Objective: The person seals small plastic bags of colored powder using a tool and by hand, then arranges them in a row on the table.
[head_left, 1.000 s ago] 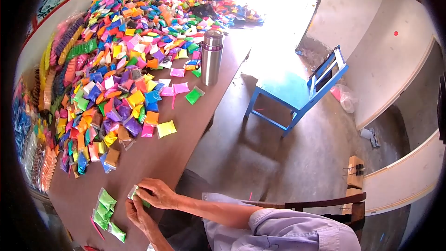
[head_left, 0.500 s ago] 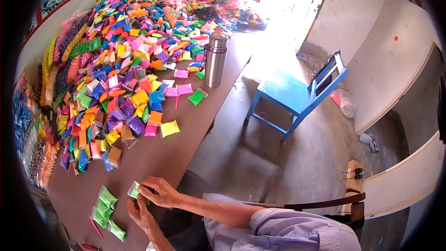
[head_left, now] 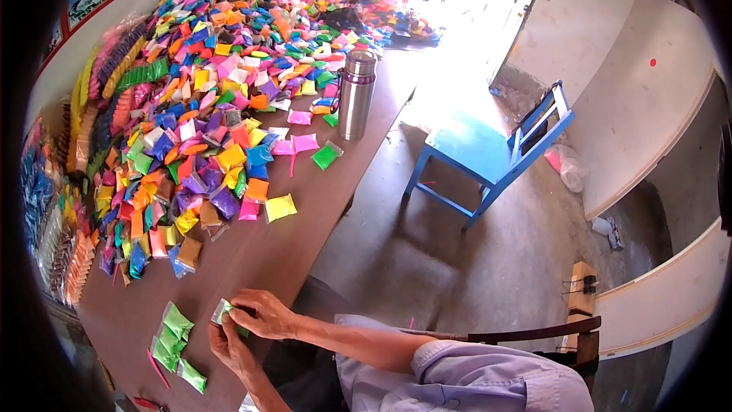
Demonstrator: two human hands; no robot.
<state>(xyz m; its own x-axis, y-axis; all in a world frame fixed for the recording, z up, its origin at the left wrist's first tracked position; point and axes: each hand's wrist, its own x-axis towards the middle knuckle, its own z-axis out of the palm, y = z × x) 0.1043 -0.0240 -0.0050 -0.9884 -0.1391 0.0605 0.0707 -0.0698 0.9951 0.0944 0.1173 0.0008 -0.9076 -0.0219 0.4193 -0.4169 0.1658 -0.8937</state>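
Between the fingertips of both hands is a small green packet [head_left: 221, 310] with a clear edge, partly hidden by the fingers. My right hand [head_left: 263, 314] pinches it from above and the right. Below it, my left hand [head_left: 229, 345] grips the packet's lower side, thumb and fingers pressed together. Left of the hands, a cluster of light-green packets [head_left: 174, 329] lies on the brown table [head_left: 252, 259], with another green packet [head_left: 191, 375] at its lower end. A thin pink-red stick [head_left: 158, 368] lies beside them. Near the bottom edge is a red-handled tool [head_left: 146, 403], partly cut off.
A large heap of colourful packets [head_left: 221, 107] covers the table's far part. A steel thermos [head_left: 356, 99] stands near the table's right edge. Strips of packets [head_left: 80, 263] are stacked at the left. A blue chair [head_left: 469, 149] stands on the floor to the right.
Both hands stay on the green packet, with only a slight shift of the fingers. The whole view has moved very slightly; the other things lie as before.
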